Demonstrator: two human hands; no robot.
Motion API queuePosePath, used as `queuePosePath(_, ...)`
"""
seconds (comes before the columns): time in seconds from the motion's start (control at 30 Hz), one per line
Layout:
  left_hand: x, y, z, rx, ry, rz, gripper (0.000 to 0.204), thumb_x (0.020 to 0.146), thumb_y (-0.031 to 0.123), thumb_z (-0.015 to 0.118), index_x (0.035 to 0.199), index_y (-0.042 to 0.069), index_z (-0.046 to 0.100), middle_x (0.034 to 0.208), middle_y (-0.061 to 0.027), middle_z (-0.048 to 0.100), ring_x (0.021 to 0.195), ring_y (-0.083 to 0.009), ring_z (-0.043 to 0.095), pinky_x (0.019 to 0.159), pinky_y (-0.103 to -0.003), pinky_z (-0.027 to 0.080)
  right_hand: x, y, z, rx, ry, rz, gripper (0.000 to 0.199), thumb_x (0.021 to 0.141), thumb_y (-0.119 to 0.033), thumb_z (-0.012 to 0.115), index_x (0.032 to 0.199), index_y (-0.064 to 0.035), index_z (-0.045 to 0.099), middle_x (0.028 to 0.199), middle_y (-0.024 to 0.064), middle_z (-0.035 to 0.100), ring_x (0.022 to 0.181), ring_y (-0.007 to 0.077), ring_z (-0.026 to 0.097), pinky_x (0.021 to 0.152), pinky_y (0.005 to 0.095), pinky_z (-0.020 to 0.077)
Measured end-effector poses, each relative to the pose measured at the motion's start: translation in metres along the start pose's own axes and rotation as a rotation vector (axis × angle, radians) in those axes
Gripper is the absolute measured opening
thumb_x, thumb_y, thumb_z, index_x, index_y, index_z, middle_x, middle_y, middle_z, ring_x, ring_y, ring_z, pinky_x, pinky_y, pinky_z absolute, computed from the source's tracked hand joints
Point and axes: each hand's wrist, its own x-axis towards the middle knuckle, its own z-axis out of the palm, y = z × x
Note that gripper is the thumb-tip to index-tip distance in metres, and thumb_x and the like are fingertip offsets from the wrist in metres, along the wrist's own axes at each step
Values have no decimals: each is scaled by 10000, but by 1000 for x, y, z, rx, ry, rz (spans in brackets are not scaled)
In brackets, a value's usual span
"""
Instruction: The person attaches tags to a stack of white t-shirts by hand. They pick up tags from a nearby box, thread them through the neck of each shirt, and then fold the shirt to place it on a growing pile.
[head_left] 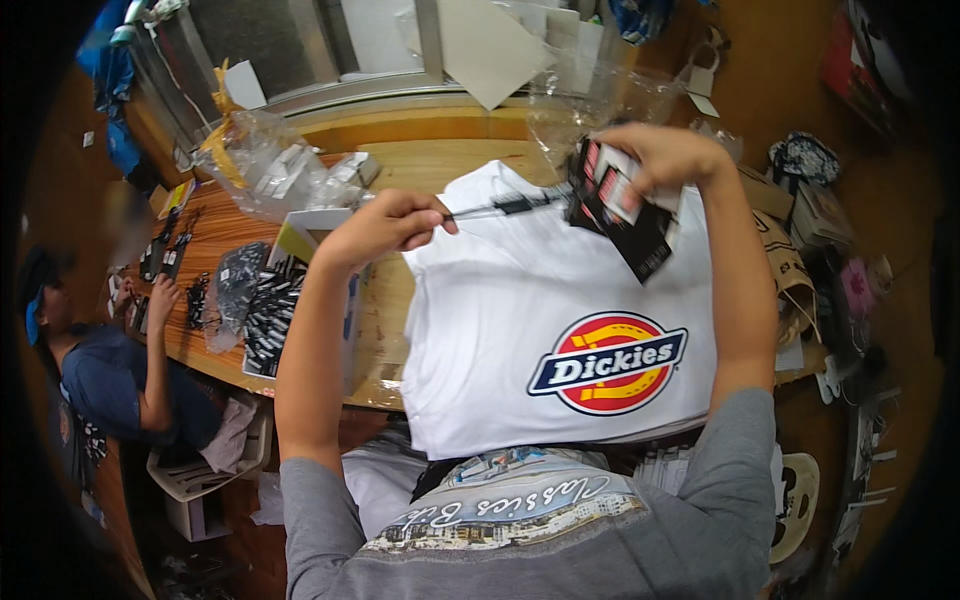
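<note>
In my right hand (675, 160), closed, is a bunch of black hang tags (642, 245) with red and white print. A black cord (522, 204) with a thicker dark piece midway stretches from the tags to my left hand (390, 228), whose thumb and fingers pinch its end. Both hands are raised over a folded white T-shirt (490, 330) on the table. A round red, yellow and blue printed emblem (608, 362) lies on the shirt's lower right. The shirt's upper right part is hidden behind the tags and my right hand.
On the wooden table (378, 345), to the left, a box (350, 310) stands beside a pile of black-and-white tags (272, 318). Crumpled clear plastic bags (285, 175) lie behind. A co-worker (130, 370) sits at the far left, handling dark strips. Brown paper bags (785, 265) stand right.
</note>
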Motion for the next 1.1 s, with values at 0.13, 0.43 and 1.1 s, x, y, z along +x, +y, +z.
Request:
queuePosePath(0.13, 69, -20, 47, 313, -60, -13, 145, 786, 130, 493, 754, 6, 560, 514, 13, 445, 470, -45, 378, 445, -190, 318, -52, 95, 48, 3, -54, 169, 615, 486, -131, 730, 1028, -22, 459, 865, 87, 567, 775, 176, 532, 690, 259, 417)
queuePosePath(0.43, 80, -18, 119, 848, 401, -174, 310, 739, 274, 528, 613, -6, 569, 602, -191, 547, 570, -346, 533, 553, -390, 425, -74, 108, 66, -175, 671, 190, 141, 665, -103, 572, 777, -24, 603, 716, 98, 595, 643, 183, 549, 601, 278, 420)
queuePosePath(1.1, 123, -32, 179, 538, 680, 398, 515, 643, 55, 613, 1098, 5, 378, 947, -156, 510, 856, -275, 501, 721, -316, 405, -8, 151, 58, 1013, 227, 23, 162, 765, -189, 549, 856, -59, 517, 843, 54, 589, 717, 122, 556, 673, 269, 447)
